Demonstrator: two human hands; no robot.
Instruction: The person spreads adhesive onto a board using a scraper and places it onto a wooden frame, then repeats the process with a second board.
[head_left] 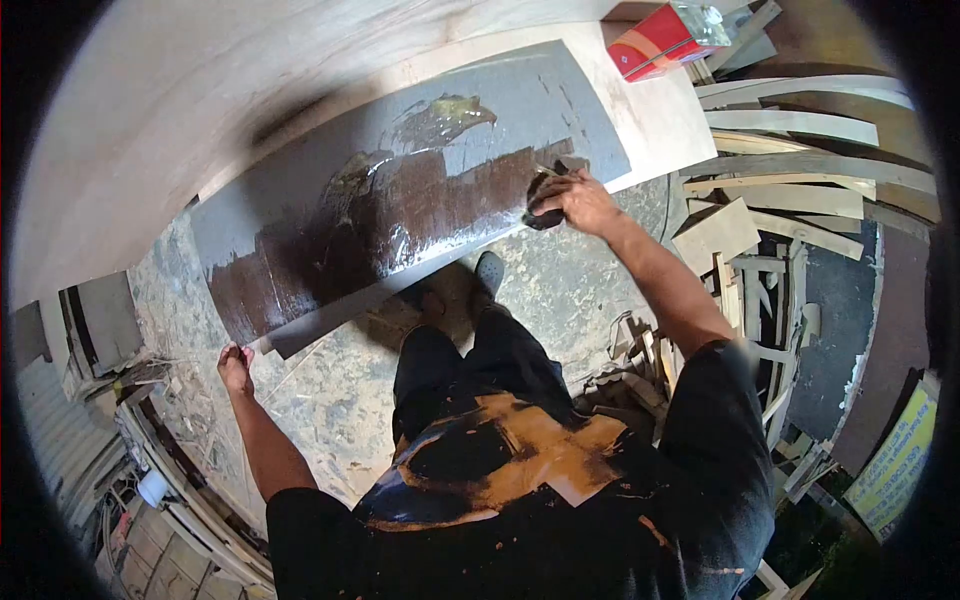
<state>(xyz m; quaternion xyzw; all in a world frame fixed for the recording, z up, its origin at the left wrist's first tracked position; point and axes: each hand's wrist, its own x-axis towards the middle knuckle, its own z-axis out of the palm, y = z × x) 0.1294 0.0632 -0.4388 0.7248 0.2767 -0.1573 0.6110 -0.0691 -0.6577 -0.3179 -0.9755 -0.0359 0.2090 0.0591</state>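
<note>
A grey sheet (pixel 300 185) lies at a slant across a pale board, with wet, shiny brown glue (pixel 480 195) spread along its near half. Thicker amber puddles of glue (pixel 445 118) sit farther up. My right hand (pixel 588 203) is closed around a dark, glue-covered spreader (pixel 546 198) at the sheet's near right edge; its exact shape is partly hidden by my fingers. My left hand (pixel 236 368) is closed at the sheet's near left corner. Whether its fingers pinch the corner or something small cannot be made out.
A red can (pixel 660 48) stands on the pale board (pixel 665 125) at the back right. Curved wood strips (pixel 790 170) are stacked on the right, with offcuts (pixel 650 375) on the floor. More strips (pixel 180 500) lie at lower left. My feet are below the sheet's near edge.
</note>
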